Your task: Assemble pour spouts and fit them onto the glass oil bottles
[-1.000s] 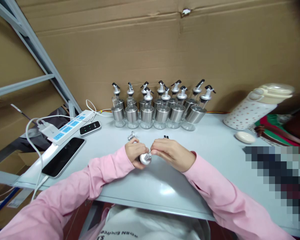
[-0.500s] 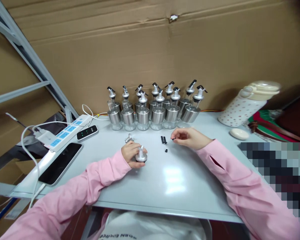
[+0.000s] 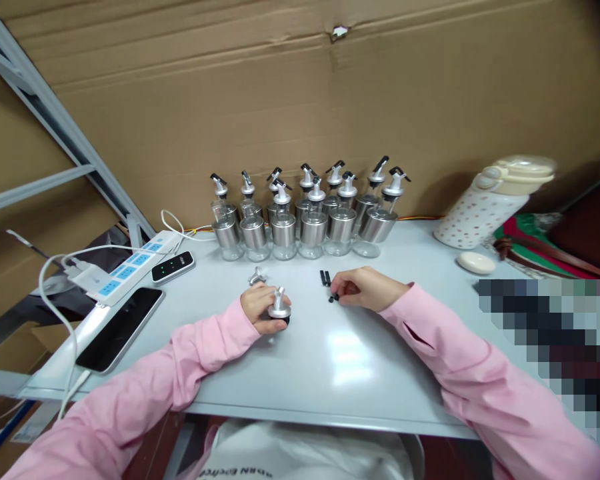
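Observation:
My left hand (image 3: 260,308) is closed around a silver bottle pourer (image 3: 279,308) with a dark base, its spout pointing up above the tabletop. My right hand (image 3: 363,289) pinches a small black part (image 3: 336,297) between its fingertips. Right beside that, another tiny black piece (image 3: 331,300) lies on the table; whether the two touch I cannot tell. Just behind are two short black strips (image 3: 325,277), side by side. Another silver pourer piece (image 3: 257,275) rests on the table beyond my left hand.
Several glass bottles with steel sleeves (image 3: 283,233) stand along the cardboard at the back, many with pourers. To the left lie a phone (image 3: 121,330), a power strip (image 3: 130,270) and a small black device (image 3: 173,267). A dotted flask (image 3: 485,210) and a white oval object (image 3: 476,263) are right.
My right hand has moved left and slightly nearer, bringing the small black part beside the piece on the table. My left hand keeps the pourer in nearly the same place.

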A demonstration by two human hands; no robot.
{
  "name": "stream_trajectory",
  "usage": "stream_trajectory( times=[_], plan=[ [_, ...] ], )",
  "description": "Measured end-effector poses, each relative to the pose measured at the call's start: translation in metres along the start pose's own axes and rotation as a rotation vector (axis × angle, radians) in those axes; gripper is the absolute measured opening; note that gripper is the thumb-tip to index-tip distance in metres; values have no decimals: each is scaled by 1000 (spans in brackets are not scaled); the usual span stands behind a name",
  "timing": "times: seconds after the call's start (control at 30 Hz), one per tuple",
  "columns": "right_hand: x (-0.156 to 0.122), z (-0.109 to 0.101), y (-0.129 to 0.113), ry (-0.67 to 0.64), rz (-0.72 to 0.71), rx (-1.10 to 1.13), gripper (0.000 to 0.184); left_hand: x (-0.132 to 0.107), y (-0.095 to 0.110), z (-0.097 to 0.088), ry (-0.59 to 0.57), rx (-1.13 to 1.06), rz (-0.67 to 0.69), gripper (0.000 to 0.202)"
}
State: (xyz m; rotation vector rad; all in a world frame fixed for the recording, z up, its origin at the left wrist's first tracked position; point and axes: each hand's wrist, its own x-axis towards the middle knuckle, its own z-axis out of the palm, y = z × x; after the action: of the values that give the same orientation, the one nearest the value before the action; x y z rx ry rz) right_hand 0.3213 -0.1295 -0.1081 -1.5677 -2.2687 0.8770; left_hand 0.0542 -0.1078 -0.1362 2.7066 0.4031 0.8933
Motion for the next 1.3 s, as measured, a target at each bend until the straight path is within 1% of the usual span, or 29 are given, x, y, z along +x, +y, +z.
stream_trajectory(
  times=[0.1, 0.2, 0.33, 0.47, 0.6, 0.63, 0.7, 0.77, 0.8, 0.87, 0.9, 0.93, 1.0, 1.03, 1.13, 1.17, 1.23, 1.3],
  plan=[
    [1, 4, -4, -19, -23, -13, 20, 0, -1, 0, 12, -6, 8, 54],
    [3, 8, -7, -8, -88, -50, 22, -1, -1, 0, -8, -3, -10, 55],
    [6, 12, -7, 15, -159, -110, 15, -1, 0, -1, -18, -9, -28, 56],
    [3, 9, -5, -18, -152, -108, 12, -1, 0, 0, -5, -15, -21, 56],
    [-4, 0, -6, -49, -68, -71, 21, -1, -1, 1, 23, -18, -7, 55],
    [-6, -2, -9, -30, -56, -63, 24, -1, -2, 1, 34, -13, -19, 56],
    [-8, -3, -17, 57, -76, -40, 27, 0, -4, 4, 95, 1, -57, 60],
    [-9, 1, -31, 138, -147, 45, 27, 1, -5, 8, 197, 19, -85, 66],
    [-9, 5, -40, 152, -194, 123, 27, 1, -5, 11, 246, 31, -83, 68],
    [-8, 18, -58, 85, -294, 345, 29, 2, -5, 16, 314, 62, -53, 68],
    [-7, 25, -66, 43, -326, 469, 30, 3, -4, 18, 328, 74, -31, 66],
    [-6, 32, -73, -3, -344, 587, 31, 3, -3, 19, 333, 80, -9, 63],
    [-3, 44, -82, -17, -357, 772, 37, 3, 0, 21, 342, 80, 10, 59],
    [-2, 49, -84, -28, -356, 828, 40, 3, 2, 21, 340, 76, 0, 58],
    [0, 55, -85, -53, -318, 890, 46, 4, 6, 21, 318, 76, -67, 60],
    [0, 55, -85, -37, -291, 891, 47, 4, 6, 21, 307, 80, -86, 63],
    [-1, 55, -83, 79, -243, 859, 46, 4, 6, 20, 306, 91, -102, 70],
    [0, 56, -81, 230, -200, 779, 45, 4, 6, 18, 363, 119, -103, 71]
  ],
)
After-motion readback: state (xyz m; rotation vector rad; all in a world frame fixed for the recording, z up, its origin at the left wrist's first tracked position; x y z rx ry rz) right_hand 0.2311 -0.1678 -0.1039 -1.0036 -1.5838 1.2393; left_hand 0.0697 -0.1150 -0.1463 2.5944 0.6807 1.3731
